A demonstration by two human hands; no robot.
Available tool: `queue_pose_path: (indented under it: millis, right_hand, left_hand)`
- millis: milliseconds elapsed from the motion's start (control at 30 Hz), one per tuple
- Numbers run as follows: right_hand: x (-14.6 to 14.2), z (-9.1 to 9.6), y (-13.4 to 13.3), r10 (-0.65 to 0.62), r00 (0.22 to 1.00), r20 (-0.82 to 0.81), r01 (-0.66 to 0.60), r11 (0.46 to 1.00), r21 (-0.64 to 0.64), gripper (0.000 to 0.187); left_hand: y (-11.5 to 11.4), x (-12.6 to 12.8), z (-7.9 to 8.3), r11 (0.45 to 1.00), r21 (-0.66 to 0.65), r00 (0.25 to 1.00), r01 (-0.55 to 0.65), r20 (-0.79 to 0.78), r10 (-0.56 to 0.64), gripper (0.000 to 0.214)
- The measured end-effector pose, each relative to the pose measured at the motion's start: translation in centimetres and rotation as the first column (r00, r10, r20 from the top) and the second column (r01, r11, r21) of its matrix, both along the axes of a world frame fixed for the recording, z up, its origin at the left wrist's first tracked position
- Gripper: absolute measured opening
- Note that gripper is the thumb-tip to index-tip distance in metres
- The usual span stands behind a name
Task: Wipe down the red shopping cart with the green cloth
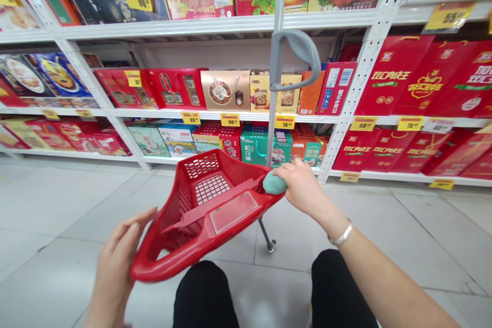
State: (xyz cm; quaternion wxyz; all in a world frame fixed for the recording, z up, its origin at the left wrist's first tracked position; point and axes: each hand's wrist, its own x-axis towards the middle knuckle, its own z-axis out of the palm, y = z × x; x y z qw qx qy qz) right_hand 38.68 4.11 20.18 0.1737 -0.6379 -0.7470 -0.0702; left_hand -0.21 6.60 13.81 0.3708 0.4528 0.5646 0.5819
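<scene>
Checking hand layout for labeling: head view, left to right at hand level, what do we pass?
left hand → red plastic shopping basket → green rounded object → right hand → silver bangle

Single head-worn view, facing forward, down onto right hand (pixel 303 187), left hand (pixel 115 271), shelving (pixel 215 25) beyond.

Pretty bright shot overall, with flat, even light and the source somewhere out of frame. The tile floor (pixel 57 200) had a soft pale sheen, strongest between the black trouser legs (pixel 203 297), and shadows stayed faint, mostly dim gaps under the white shelves (pixel 215 25). Wide-angle warp was really obvious: the shelf uprights (pixel 369 61) leaned hard and everything stretched toward the edges. The left hand (pixel 115 271) was smeared with motion blur, and the boxes (pixel 34 77) at far left went kinda soft too.
</scene>
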Motion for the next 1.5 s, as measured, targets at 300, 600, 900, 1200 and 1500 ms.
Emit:
queue_pose_path:
  millis: [300,600,900,1200,1500]
  right_hand:
    - [-1.6,0.2,-3.9,-0.014,1.000,0.000,0.014,1.000,0.024,0.043]
    - [-1.0,0.1,-5.6,0.042,0.996,-0.077,-0.041,0.999,0.022,0.052]
    - [4.4,-1.1,-5.5,-0.303,0.951,-0.063,0.309,0.933,0.182,0.050]
    - [-6.5,-0.4,-7.0,0.372,0.924,-0.087,-0.311,0.866,0.392,0.050]
    - [-7.1,-1.5,-5.9,0.291,0.942,-0.166,-0.250,0.940,0.230,0.042]
  left_hand:
    - [-5.1,0.6,-1.0,0.990,0.103,0.956,-0.094,-0.268,0.119,0.030]
    - [1.1,-0.9,0.0,0.988,0.154,0.987,-0.003,-0.160,0.028,0.027]
    - [4.8,0.4,1.1,0.973,0.214,0.986,0.081,-0.162,-0.046,0.023]
    - [6.2,1.2,1.6,0.982,0.187,0.999,0.032,-0.042,-0.025,0.014]
    - [6.6,-0.2,1.9,0.993,0.111,0.997,0.035,-0.066,-0.028,0.015]
